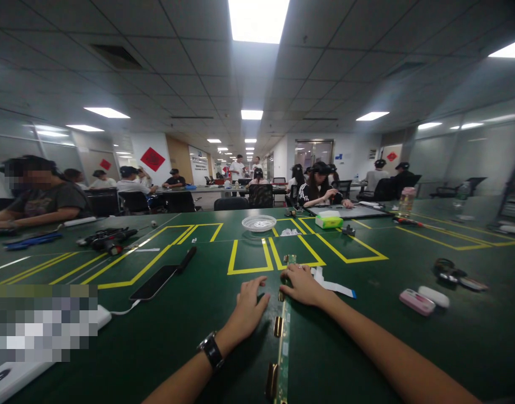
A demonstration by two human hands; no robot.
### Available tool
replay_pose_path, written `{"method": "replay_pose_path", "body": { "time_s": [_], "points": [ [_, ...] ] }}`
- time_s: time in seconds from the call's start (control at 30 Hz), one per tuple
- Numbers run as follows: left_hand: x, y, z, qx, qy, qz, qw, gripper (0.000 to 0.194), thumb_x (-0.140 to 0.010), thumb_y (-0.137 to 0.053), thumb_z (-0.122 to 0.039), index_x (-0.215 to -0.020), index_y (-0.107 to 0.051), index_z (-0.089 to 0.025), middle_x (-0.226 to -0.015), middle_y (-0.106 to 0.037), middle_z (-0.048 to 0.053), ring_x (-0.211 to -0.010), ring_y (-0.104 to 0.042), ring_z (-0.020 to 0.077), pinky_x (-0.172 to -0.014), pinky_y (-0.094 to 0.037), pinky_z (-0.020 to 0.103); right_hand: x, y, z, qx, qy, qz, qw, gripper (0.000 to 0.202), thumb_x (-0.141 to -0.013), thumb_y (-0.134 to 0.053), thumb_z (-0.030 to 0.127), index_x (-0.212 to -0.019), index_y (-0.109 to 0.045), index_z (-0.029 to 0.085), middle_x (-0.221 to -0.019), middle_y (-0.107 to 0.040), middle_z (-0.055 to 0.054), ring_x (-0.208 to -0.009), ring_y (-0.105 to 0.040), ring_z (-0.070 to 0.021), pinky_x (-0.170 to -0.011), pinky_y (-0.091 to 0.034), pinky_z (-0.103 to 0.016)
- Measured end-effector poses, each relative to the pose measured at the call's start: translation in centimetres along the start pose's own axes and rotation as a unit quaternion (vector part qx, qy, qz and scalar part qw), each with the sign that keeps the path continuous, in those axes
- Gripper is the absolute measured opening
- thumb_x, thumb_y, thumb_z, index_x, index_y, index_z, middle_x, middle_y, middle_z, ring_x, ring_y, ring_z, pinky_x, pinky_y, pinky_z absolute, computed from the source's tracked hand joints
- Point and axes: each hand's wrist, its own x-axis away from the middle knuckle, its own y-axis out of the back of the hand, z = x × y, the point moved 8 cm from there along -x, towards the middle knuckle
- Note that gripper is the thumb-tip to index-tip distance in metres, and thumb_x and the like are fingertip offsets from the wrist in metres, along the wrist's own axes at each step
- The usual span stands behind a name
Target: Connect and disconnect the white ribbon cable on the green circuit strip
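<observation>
A long, narrow green circuit board [284, 342] lies on the green table, pointing away from me, with copper-coloured flex tabs along its left side. Over its far part is my right hand [303, 285], fingers curled across the strip and gripping its edge. Just left of the board, my left hand [249, 307] hovers or rests with fingers apart and nothing in it. I cannot tell whether it touches the table. A black watch is on the left wrist. Beside my right hand lies a white flat ribbon cable [335, 287] with a blue end, partly covered by that hand.
A white plastic basket [259, 224] stands ahead amid yellow tape outlines. On the left are a black phone [154, 282], cable and dark tools [110, 240]. At right sit a pink case [416, 303] and a green tissue pack [329, 220]. A person [320, 191] works across the table.
</observation>
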Motion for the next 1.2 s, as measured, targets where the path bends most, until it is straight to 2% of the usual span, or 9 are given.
{"method": "replay_pose_path", "body": {
  "time_s": [0.1,0.23,0.37,0.53,0.73,0.9,1.03,1.2],
  "points": [
    [0.0,0.0,-0.1,0.005,0.002,0.000,1.000,0.045,-0.088,-0.042,-0.036,-0.130,-0.045,-0.021,-0.122,-0.053,0.009,-0.116,-0.043,0.0226,-0.099,-0.032,0.035,0.0,0.1,0.1,-0.011,-0.002,0.001,1.000,0.028,-0.084,-0.055,0.043,-0.097,-0.061,0.019,-0.101,-0.058,-0.008,-0.101,-0.051,-0.0246,-0.090,-0.029,-0.040],
    [0.0,0.0,-0.1,0.012,0.004,0.006,1.000,0.044,-0.088,-0.042,-0.035,-0.129,-0.045,-0.020,-0.121,-0.054,0.009,-0.115,-0.043,0.0227,-0.099,-0.032,0.035,0.1,0.3,-0.1,0.009,-0.025,-0.015,1.000,0.033,-0.086,-0.053,0.041,-0.108,-0.058,0.018,-0.108,-0.056,-0.011,-0.105,-0.047,-0.0258,-0.091,-0.029,-0.040],
    [0.0,0.0,-0.2,0.011,-0.002,0.004,1.000,0.044,-0.088,-0.042,-0.034,-0.129,-0.045,-0.021,-0.120,-0.054,0.008,-0.115,-0.043,0.0223,-0.099,-0.032,0.035,0.1,0.1,-0.6,0.057,-0.062,-0.024,0.996,0.031,-0.087,-0.050,0.040,-0.107,-0.062,0.019,-0.115,-0.052,-0.013,-0.110,-0.043,-0.0290,-0.091,-0.030,-0.043],
    [0.1,0.0,-0.5,0.006,0.000,0.011,1.000,0.043,-0.088,-0.043,-0.034,-0.129,-0.046,-0.022,-0.121,-0.054,0.008,-0.116,-0.044,0.0221,-0.099,-0.033,0.035,-0.1,-0.4,-1.1,0.038,-0.086,0.000,0.996,0.027,-0.089,-0.046,0.036,-0.103,-0.063,0.020,-0.110,-0.056,-0.011,-0.105,-0.049,-0.0268,-0.091,-0.032,-0.042],
    [0.2,-0.2,-0.7,0.004,0.001,0.016,1.000,0.044,-0.087,-0.043,-0.033,-0.130,-0.045,-0.023,-0.120,-0.054,0.008,-0.115,-0.044,0.0220,-0.098,-0.033,0.036,-0.1,-0.1,-1.2,0.046,-0.093,-0.004,0.995,0.029,-0.087,-0.048,0.037,-0.101,-0.063,0.016,-0.109,-0.057,-0.015,-0.101,-0.052,-0.0270,-0.087,-0.037,-0.037],
    [0.3,-0.2,-0.7,0.006,0.004,0.021,1.000,0.043,-0.087,-0.043,-0.033,-0.130,-0.045,-0.023,-0.120,-0.054,0.007,-0.115,-0.046,0.0219,-0.097,-0.033,0.036,-0.1,0.1,-1.3,0.030,-0.079,-0.016,0.996,0.023,-0.086,-0.051,0.035,-0.096,-0.063,0.017,-0.103,-0.061,-0.012,-0.097,-0.055,-0.0245,-0.085,-0.038,-0.033],
    [0.3,-0.1,-0.8,0.016,0.005,0.023,1.000,0.043,-0.087,-0.043,-0.032,-0.130,-0.045,-0.023,-0.120,-0.054,0.007,-0.115,-0.046,0.0215,-0.098,-0.033,0.035,-0.1,0.3,-1.0,0.025,-0.064,-0.013,0.998,0.020,-0.084,-0.053,0.034,-0.089,-0.062,0.018,-0.096,-0.063,-0.010,-0.089,-0.057,-0.0223,-0.077,-0.039,-0.030],
    [0.3,-0.5,-0.8,0.048,-0.001,0.026,0.999,0.043,-0.089,-0.043,-0.033,-0.130,-0.045,-0.020,-0.116,-0.057,0.008,-0.113,-0.048,0.0201,-0.100,-0.033,0.032,-0.1,0.4,0.0,-0.029,-0.056,-0.003,0.998,0.011,-0.080,-0.052,0.022,-0.083,-0.062,0.018,-0.078,-0.066,-0.004,-0.073,-0.059,-0.0163,-0.064,-0.036,-0.024]
  ]
}}
